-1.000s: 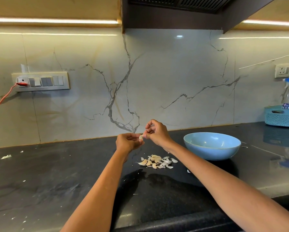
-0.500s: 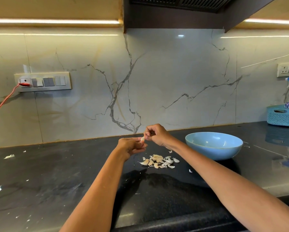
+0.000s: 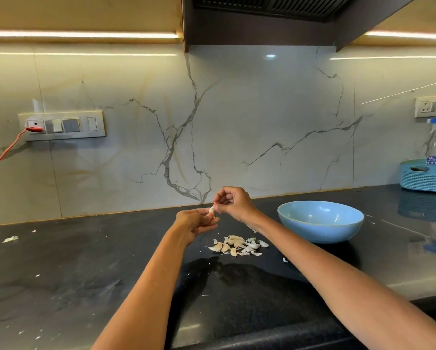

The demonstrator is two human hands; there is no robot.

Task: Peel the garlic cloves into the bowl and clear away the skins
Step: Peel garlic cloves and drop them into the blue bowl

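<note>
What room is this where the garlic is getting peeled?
Most likely a home kitchen: a dark extractor hood hangs above a black countertop, the wall behind is marble-look tile, and a blue bowl sits ready.

Glossy blue bowl [image 3: 320, 222], polished black stone counter [image 3: 85, 261], papery garlic skins [image 3: 249, 245].

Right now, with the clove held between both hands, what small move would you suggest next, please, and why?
Probably keep pulling the skin off: the left hand holds the garlic clove while the right hand pinches its top, and white skin seems to cling. The blue bowl waits to the right.
</note>
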